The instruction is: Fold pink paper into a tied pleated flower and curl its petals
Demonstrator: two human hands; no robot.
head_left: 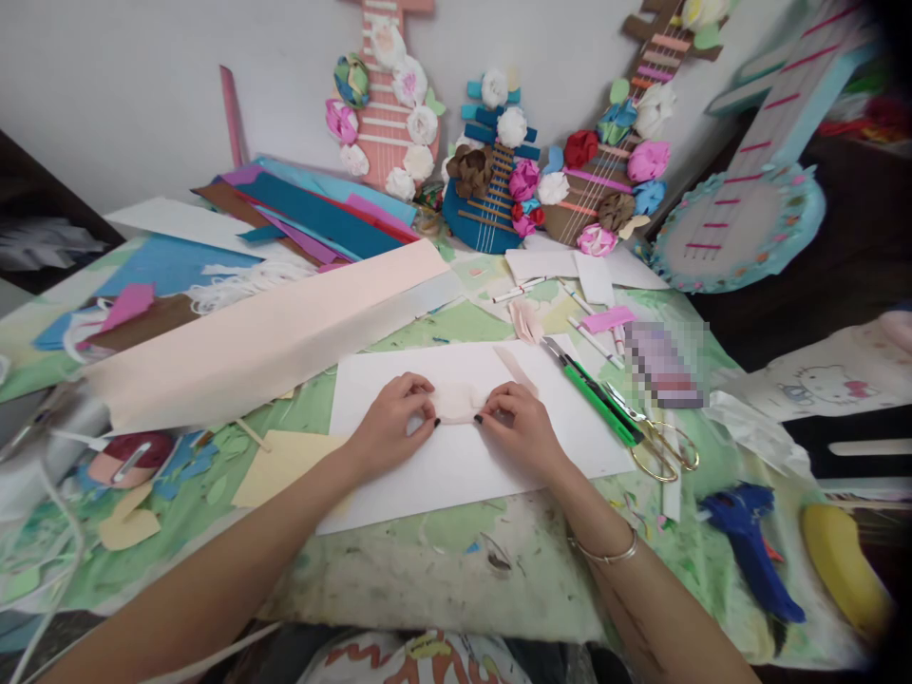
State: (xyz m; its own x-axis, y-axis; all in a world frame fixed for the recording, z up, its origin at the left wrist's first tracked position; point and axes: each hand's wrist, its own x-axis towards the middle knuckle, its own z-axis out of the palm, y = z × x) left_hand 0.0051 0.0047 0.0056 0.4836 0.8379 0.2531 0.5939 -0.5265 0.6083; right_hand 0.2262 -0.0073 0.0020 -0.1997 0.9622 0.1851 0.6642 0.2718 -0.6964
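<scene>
A small pale pink piece of paper (456, 404) lies over a white sheet (442, 484) in the middle of the table. My left hand (399, 418) pinches its left end between thumb and fingers. At the right end, the fingertips of my right hand (520, 427) close on the same piece. Just beyond my right hand are a narrow pale pink strip (517, 369) and a crumpled pale pink paper piece (525, 321). A green box cutter (598, 404) and gold-handled scissors (662, 446) rest by the sheet's right edge.
A long pale pink paper sheet (285, 332) crosses the left side, before stacked coloured paper (320, 214). Flower-covered paper guitars (488, 204) lean against the wall. Several markers (595, 340) lie behind the sheet. At right are a blue glue gun (755, 546) and a yellow object (841, 560).
</scene>
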